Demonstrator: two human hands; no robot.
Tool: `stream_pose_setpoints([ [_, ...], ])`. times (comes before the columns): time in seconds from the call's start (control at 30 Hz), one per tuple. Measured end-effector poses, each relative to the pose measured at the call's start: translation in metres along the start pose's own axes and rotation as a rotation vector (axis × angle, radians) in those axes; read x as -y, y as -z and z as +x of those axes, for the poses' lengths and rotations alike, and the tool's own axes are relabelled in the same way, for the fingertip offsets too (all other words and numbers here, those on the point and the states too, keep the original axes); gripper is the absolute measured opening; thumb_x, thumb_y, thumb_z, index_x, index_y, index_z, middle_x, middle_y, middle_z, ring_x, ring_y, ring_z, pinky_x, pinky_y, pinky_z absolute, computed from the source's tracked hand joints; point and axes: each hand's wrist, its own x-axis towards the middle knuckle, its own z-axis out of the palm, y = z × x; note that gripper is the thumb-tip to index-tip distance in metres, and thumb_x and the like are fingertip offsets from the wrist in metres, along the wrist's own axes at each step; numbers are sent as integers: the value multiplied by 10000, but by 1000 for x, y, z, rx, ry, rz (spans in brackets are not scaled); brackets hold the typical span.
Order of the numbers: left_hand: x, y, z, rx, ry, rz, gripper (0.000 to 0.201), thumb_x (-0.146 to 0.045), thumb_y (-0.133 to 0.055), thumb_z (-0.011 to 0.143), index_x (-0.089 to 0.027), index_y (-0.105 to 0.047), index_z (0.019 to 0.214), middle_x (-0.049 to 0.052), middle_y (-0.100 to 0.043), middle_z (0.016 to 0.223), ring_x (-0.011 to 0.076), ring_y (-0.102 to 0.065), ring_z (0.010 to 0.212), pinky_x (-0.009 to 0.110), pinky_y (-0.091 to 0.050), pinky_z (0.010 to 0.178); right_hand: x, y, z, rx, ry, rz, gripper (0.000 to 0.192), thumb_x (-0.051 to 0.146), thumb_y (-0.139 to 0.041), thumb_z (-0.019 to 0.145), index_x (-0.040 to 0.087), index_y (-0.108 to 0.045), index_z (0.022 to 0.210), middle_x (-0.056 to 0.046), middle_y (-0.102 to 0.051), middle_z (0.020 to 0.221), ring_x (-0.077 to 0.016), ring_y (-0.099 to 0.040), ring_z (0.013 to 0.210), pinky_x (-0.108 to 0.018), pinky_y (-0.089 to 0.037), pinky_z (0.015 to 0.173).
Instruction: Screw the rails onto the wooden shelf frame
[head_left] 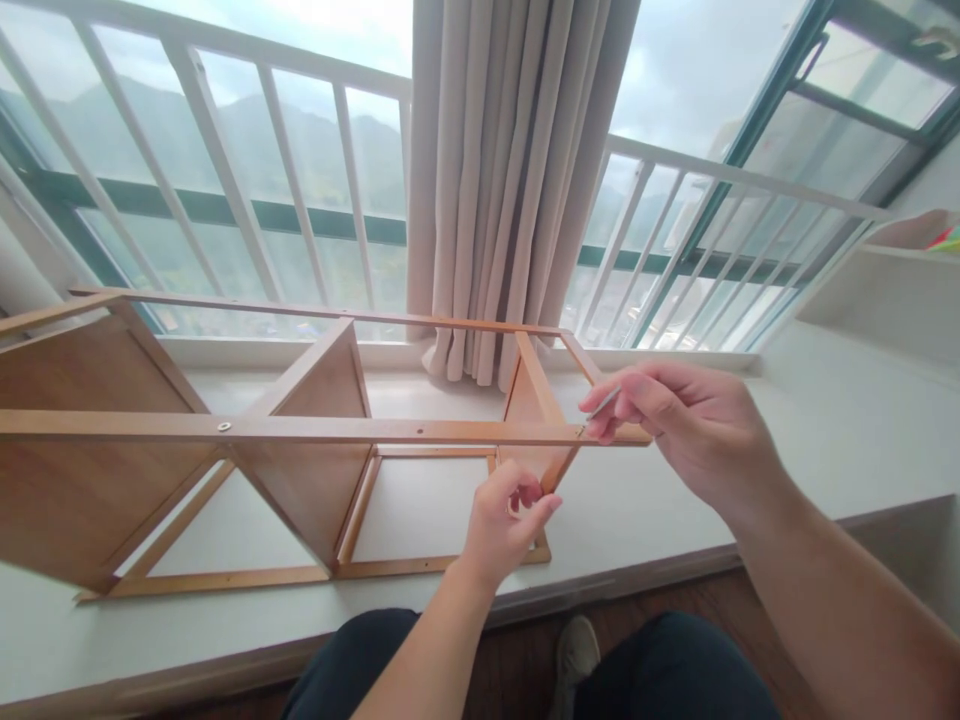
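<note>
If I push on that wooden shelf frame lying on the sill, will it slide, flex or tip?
The wooden shelf frame looks light: thin rails, open bays. It would probably slide on the smooth white sill. The long front rail may flex slightly. Its broad footprint makes tipping unlikely.

Wooden shelf frame [300, 430] lies on its side on the sill; small metal tool [602, 404] (thin, silvery) touches its top rail's right end.

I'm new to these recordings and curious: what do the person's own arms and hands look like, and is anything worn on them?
Both arms are bare as far as the picture shows: no sleeves, gloves, watch or bracelet. The left hand and the right hand show no rings on the fingers in view, and the nails look short and unpainted. Below, dark trousers cover the knees.
</note>
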Motion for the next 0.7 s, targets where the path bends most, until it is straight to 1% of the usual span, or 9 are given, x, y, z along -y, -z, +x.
stream_pose_setpoints([
  [0.1,0,-2,0,-16,-10,-6,356,-441,-714,916,-214,-525,718,-29,-517,671,120,-479,628,268,-413,616,-2,1,1,4,-61,52,390,465,-736,966,160,-706,726,-79,-796,889,-140,-729,660,-257,-636,623],
  [0.23,0,-4,1,-28,-19,-18,329,-392,-707,910,-213,-515,712,-36,-506,665,115,-473,624,258,-404,615,-1,2,1,31,-110,74,380,446,-740,965,162,-717,714,-81,-792,915,-137,-713,675,-255,-627,637],
  [0.33,1,-4,0,-22,-12,-21,324,-386,-710,905,-212,-515,713,-39,-502,666,114,-471,623,258,-398,615,2,2,1,64,-94,67,355,434,-736,969,181,-738,720,-73,-790,912,-141,-701,682,-257,-617,645],
  [0.47,1,-3,-1,-14,3,-22,333,-395,-705,909,-211,-510,712,-40,-498,669,112,-464,625,257,-393,616,5,1,2,112,-67,27,292,423,-723,980,209,-793,795,-69,-783,888,-147,-691,699,-262,-612,662],
  [0.6,2,-3,-1,-9,18,-21,344,-407,-704,908,-210,-503,709,-41,-494,670,110,-461,627,256,-391,617,6,5,4,134,-24,-67,276,412,-703,996,224,-812,824,-58,-774,869,-138,-680,695,-252,-588,668],
  [0.7,2,-4,-1,-4,28,-24,351,-416,-703,908,-208,-504,707,-40,-496,672,110,-462,629,258,-391,620,9,10,8,163,-18,-161,297,430,-689,1001,228,-812,822,-38,-732,786,-140,-659,687,-250,-547,654],
])
